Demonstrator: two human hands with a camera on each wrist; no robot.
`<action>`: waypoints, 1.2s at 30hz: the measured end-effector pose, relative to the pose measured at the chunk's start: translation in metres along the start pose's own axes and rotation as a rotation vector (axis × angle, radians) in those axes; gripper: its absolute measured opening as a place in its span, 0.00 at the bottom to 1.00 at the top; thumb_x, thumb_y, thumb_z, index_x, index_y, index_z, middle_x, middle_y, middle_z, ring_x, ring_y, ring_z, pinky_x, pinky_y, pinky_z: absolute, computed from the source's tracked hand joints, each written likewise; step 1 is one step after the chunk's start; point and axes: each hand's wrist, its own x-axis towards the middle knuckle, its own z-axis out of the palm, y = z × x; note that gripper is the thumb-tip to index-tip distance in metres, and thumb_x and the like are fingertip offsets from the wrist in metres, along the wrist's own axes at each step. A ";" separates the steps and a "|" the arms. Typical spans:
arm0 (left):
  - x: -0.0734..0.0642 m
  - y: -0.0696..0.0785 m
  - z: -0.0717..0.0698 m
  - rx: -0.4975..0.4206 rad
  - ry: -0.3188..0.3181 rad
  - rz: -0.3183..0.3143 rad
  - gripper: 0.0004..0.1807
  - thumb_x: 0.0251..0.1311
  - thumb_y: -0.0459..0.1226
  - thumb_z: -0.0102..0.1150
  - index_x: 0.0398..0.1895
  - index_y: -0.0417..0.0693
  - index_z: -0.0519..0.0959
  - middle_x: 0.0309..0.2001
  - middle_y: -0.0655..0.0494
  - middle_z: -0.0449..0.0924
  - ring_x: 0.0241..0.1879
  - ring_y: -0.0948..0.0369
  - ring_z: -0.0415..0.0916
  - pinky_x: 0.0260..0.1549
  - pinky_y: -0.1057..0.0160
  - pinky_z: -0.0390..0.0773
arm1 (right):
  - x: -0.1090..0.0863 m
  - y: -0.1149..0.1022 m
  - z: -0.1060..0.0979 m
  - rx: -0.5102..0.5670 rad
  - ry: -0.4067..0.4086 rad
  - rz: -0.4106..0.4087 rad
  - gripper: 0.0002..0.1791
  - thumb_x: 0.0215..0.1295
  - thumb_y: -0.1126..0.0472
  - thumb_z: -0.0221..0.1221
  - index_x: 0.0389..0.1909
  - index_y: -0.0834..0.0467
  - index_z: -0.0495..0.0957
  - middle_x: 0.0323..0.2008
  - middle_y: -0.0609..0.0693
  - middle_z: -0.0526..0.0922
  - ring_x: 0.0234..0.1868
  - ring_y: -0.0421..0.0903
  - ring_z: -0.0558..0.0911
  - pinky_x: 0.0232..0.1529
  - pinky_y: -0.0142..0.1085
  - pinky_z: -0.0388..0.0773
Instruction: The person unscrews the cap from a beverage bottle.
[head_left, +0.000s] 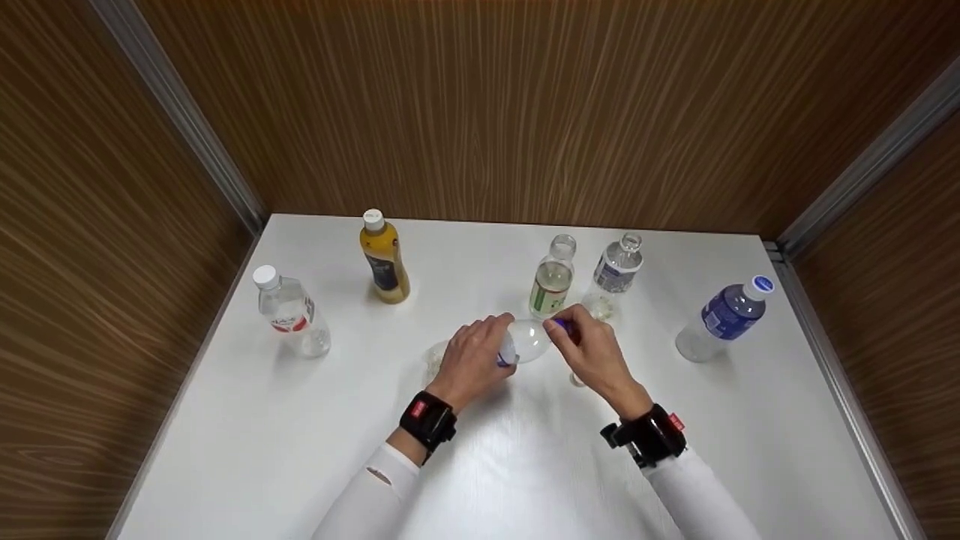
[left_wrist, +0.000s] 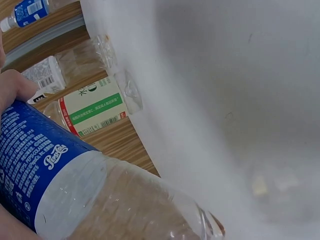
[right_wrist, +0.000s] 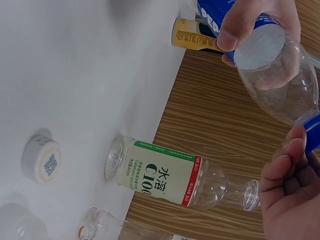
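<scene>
A clear, empty-looking Pepsi bottle with a blue label lies tilted on its side, held above the white table. My left hand grips it around the label. At its neck, the thumb and fingers of my right hand pinch the blue cap, which sits at the bottle's mouth. Just beyond the hands stands an uncapped C100 bottle with a green and cream label. On the table below my right hand lies a loose white cap, mostly hidden in the head view.
Another uncapped clear bottle stands behind my right hand. Farther right is a capped bottle with a blue label. To the left stand an orange drink bottle and a white-capped clear bottle. Wood-grain panels enclose the table.
</scene>
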 end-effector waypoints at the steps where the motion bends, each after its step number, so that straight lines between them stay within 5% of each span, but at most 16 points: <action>1: 0.000 0.000 0.000 -0.013 -0.006 -0.004 0.41 0.45 0.42 0.83 0.63 0.45 0.73 0.49 0.48 0.84 0.45 0.52 0.83 0.45 0.53 0.82 | 0.000 0.000 0.000 -0.003 -0.001 -0.011 0.06 0.70 0.63 0.65 0.39 0.63 0.79 0.23 0.44 0.78 0.23 0.37 0.73 0.22 0.32 0.71; 16: 0.000 -0.001 -0.007 -0.287 -0.162 -0.091 0.39 0.49 0.41 0.80 0.64 0.46 0.72 0.55 0.49 0.84 0.51 0.55 0.82 0.50 0.52 0.82 | 0.001 -0.002 -0.007 -0.016 -0.074 -0.135 0.07 0.69 0.67 0.65 0.45 0.62 0.79 0.29 0.46 0.79 0.25 0.36 0.75 0.25 0.31 0.74; 19: 0.000 -0.001 -0.005 -0.281 -0.157 -0.090 0.39 0.49 0.42 0.80 0.64 0.46 0.72 0.55 0.49 0.84 0.51 0.54 0.82 0.50 0.52 0.82 | 0.000 -0.003 -0.006 -0.049 -0.063 -0.091 0.12 0.73 0.58 0.63 0.47 0.63 0.78 0.27 0.45 0.77 0.24 0.37 0.74 0.25 0.33 0.72; 25: 0.000 -0.006 0.002 -0.155 -0.086 -0.065 0.38 0.49 0.41 0.81 0.63 0.45 0.73 0.53 0.47 0.84 0.49 0.52 0.83 0.48 0.52 0.82 | 0.000 -0.002 -0.005 -0.092 -0.060 0.122 0.32 0.77 0.34 0.49 0.48 0.62 0.78 0.22 0.41 0.71 0.22 0.40 0.70 0.25 0.36 0.67; 30: -0.001 -0.010 0.003 -0.052 -0.028 -0.032 0.38 0.47 0.41 0.81 0.62 0.45 0.74 0.50 0.48 0.85 0.45 0.52 0.84 0.45 0.51 0.83 | 0.002 -0.003 -0.002 -0.057 -0.062 0.133 0.15 0.76 0.51 0.60 0.42 0.62 0.80 0.21 0.41 0.74 0.20 0.39 0.69 0.23 0.33 0.65; 36: -0.001 -0.011 0.002 -0.082 -0.047 -0.047 0.38 0.48 0.41 0.81 0.62 0.45 0.73 0.50 0.48 0.85 0.46 0.52 0.84 0.47 0.51 0.82 | 0.003 -0.004 -0.005 0.027 -0.101 0.072 0.09 0.72 0.61 0.64 0.45 0.63 0.80 0.26 0.42 0.80 0.23 0.39 0.75 0.24 0.30 0.69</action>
